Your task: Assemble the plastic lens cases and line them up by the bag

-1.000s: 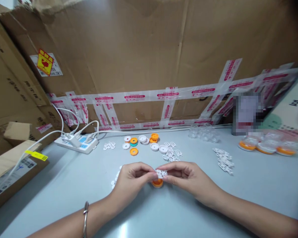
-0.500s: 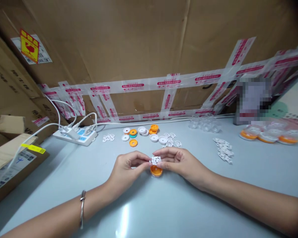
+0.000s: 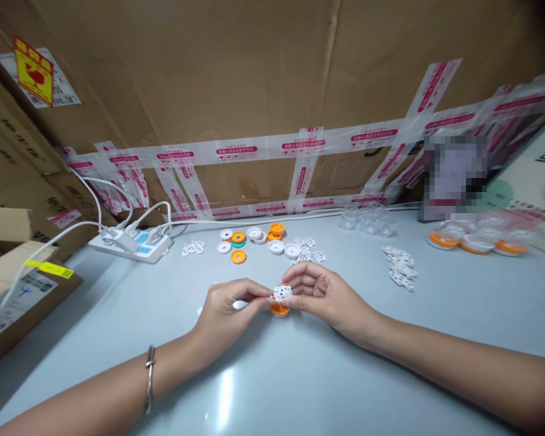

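Between my two hands is a small white openwork plastic piece [image 3: 282,293], gripped from both sides. My left hand [image 3: 233,310] pinches its left edge with thumb and fingertips. From the right, the thumb and curled fingers of my right hand [image 3: 320,295] grip it too. Directly below the piece, an orange round cup-like part [image 3: 280,310] rests on the table, partly covered by the fingers and the piece. Just beyond my right hand lie several similar white openwork pieces [image 3: 309,248].
White discs [image 3: 292,251] and orange rings [image 3: 238,257] lie behind my hands. More white openwork pieces [image 3: 399,266], clear plastic parts [image 3: 367,221] and orange-and-white domed assemblies [image 3: 476,239] are to the right. A power strip [image 3: 131,245] stands left, before a large cardboard box [image 3: 254,72].
The whole view has shifted slightly, so the background sits a little further left and higher. Both hands still hold the white openwork piece above the orange part, almost unmoved.
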Available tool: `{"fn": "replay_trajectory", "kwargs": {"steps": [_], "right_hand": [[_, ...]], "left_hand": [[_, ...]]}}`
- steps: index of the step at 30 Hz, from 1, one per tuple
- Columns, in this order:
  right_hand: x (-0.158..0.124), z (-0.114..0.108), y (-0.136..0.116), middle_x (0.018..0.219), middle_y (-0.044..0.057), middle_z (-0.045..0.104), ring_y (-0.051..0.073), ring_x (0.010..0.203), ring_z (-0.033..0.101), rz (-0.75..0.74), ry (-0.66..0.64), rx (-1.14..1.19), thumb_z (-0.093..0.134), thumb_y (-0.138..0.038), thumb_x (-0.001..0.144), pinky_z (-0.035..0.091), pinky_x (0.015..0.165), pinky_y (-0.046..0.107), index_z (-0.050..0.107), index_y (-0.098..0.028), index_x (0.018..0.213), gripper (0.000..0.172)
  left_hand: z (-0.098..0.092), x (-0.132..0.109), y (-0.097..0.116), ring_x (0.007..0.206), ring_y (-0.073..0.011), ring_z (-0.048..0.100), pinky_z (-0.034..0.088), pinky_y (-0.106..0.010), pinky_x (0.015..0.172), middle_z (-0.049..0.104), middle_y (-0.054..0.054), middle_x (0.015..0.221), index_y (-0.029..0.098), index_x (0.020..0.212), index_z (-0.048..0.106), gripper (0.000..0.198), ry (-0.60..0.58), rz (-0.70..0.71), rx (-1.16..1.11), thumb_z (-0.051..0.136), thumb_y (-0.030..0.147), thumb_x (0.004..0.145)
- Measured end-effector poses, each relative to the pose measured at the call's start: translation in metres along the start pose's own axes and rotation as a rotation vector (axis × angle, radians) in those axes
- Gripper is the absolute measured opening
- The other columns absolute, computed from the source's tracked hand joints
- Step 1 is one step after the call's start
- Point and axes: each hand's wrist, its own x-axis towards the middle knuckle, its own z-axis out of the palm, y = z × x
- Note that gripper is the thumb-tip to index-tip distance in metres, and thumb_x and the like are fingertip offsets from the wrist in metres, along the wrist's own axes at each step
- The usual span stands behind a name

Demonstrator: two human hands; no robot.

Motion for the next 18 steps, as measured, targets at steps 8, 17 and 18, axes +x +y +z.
{"fn": "replay_trajectory", "kwargs": {"steps": [8,17,18], "right_hand": [[0.003,-0.002,0.003,0.076,0.0,0.068,0.015,0.077,0.064,-0.031,0.073,-0.035,0.078,-0.031,0.059,0.049,0.076,0.029,0.061,-0.018,0.08,0.03],[0.003,-0.004,0.007,0.094,0.004,0.068,0.02,0.092,0.062,-0.241,0.064,-0.428,0.062,-0.03,0.075,0.046,0.086,0.035,0.069,-0.022,0.089,0.017],[0.002,-0.004,0.007,0.094,0.004,0.069,0.019,0.09,0.063,-0.246,0.075,-0.438,0.062,-0.029,0.076,0.047,0.085,0.035,0.068,-0.021,0.092,0.018]], "left_hand": [[0.0,-0.003,-0.001,0.084,-0.0189,0.06,0.048,-0.031,0.074,0.065,-0.006,0.092,0.017,0.098,0.059,0.036,-0.073,0.048,0.194,0.073,0.032,0.068],[0.009,-0.003,-0.003,0.085,-0.0193,0.06,0.047,-0.032,0.075,0.064,-0.005,0.095,0.02,0.108,0.052,0.037,-0.177,-0.055,0.204,0.066,0.025,0.074],[0.009,-0.003,-0.003,0.085,-0.0192,0.06,0.047,-0.031,0.075,0.064,-0.005,0.095,0.02,0.107,0.052,0.037,-0.175,-0.054,0.198,0.066,0.026,0.074]]}}
